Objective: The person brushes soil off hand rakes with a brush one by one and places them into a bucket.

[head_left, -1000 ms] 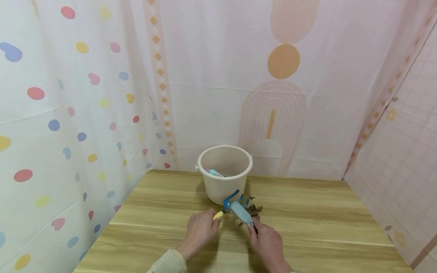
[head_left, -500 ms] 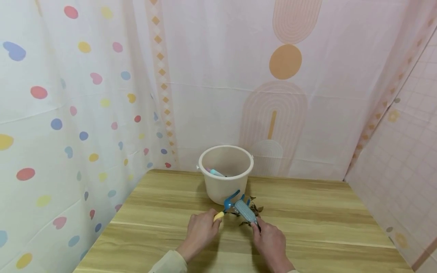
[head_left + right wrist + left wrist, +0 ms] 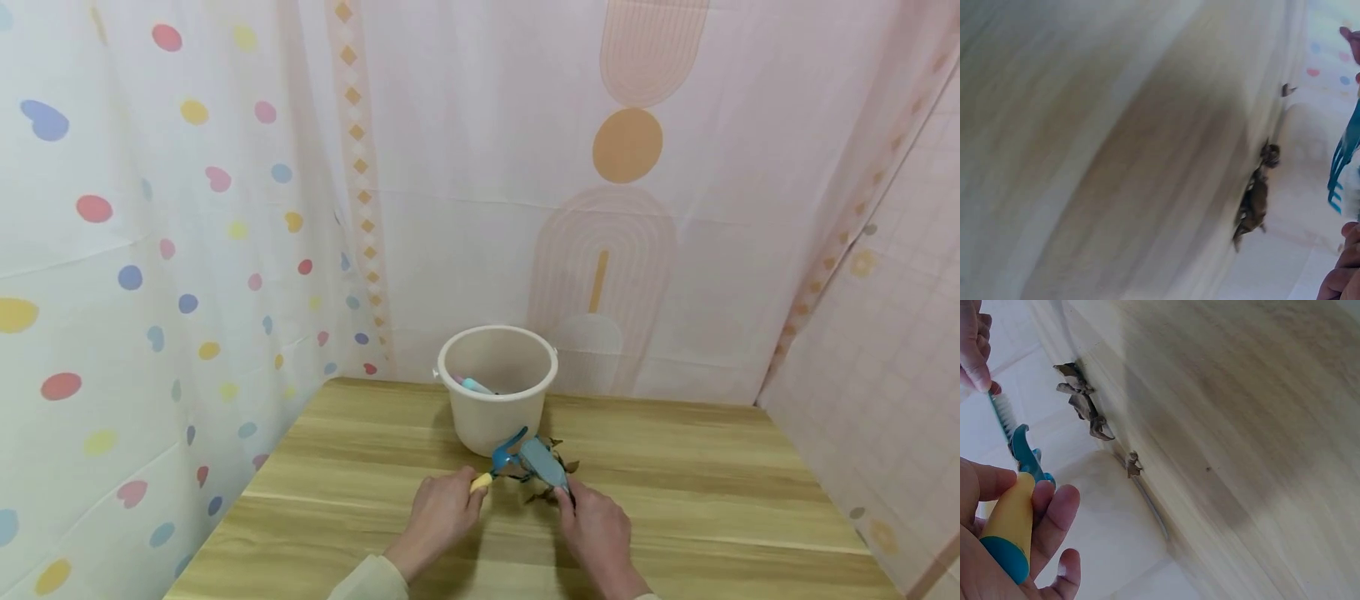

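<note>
My left hand (image 3: 442, 510) grips the yellow handle (image 3: 1013, 512) of a small garden hand rake with blue curved tines (image 3: 504, 459). My right hand (image 3: 600, 531) holds a brush (image 3: 545, 464) by its handle, its blue-grey back facing up in the head view. White bristles (image 3: 1005, 410) show in the left wrist view, right at the rake's tines. Both tools are held over the table, where dry brown leaves (image 3: 1255, 203) lie in a small heap. In the head view the brush hides part of these leaves.
Just beyond the tools a cream bucket (image 3: 495, 423) stands on the wooden table (image 3: 675, 475). A light blue object (image 3: 476, 386) and something pink lie inside it. Patterned curtains (image 3: 450, 208) hang behind the table and along both sides.
The brush has shifted slightly right across the rake's tines and tilted, so its back looks flatter to the head view. The left hand keeps the rake almost in place.
</note>
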`<state>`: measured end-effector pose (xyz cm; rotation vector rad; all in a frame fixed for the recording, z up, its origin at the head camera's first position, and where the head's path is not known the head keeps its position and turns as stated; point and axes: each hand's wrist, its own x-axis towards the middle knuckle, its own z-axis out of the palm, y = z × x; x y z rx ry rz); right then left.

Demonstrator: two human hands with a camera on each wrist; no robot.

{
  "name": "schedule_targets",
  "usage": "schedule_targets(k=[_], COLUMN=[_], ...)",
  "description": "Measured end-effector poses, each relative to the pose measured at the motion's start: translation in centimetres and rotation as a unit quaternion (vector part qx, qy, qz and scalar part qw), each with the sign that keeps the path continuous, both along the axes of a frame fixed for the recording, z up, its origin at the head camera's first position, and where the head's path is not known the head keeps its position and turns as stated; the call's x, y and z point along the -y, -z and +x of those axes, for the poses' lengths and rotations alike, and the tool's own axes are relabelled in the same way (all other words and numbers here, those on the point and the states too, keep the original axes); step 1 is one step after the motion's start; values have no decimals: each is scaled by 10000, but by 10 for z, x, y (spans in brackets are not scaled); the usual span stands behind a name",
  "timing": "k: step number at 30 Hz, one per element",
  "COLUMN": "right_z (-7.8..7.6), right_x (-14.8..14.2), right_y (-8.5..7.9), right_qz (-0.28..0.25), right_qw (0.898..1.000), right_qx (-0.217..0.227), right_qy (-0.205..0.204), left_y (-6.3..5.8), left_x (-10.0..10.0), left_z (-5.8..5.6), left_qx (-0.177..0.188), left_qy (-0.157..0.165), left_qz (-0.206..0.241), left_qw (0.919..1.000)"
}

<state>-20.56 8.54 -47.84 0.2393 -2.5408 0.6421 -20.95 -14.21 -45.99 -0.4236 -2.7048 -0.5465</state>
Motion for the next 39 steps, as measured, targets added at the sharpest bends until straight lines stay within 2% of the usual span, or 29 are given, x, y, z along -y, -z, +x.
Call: schedule_targets(k=[5, 8, 11, 16, 24, 31, 39], right_z=[4, 7, 8, 5, 0, -1, 0], right_x=[5, 6, 7, 6, 3, 4, 4], right_y=[1, 4, 8, 8, 10, 12, 15], right_qz=[-125, -54, 13, 63, 78, 66, 87], right_qw=[9959, 9943, 9956, 9985, 9998, 10000, 9997], right_qx=[-879, -1004, -851, -505, -158, -11, -197], right_qy=[-160, -356, -394, -191, -44, -10, 60], left_y=[0, -1, -2, -3, -2, -1, -1], left_x=[1, 1, 1, 0, -2, -1, -1], left_z=[-1, -1, 0, -1, -2, -1, 1], left_qx=[302, 391, 320, 20, -212, -113, -67], left_qy=[40, -48, -86, -40, -45, -16, -87], left_qz=[459, 602, 550, 337, 249, 271, 273], left_qw=[9985, 9974, 9979, 9994, 9995, 9996, 9996])
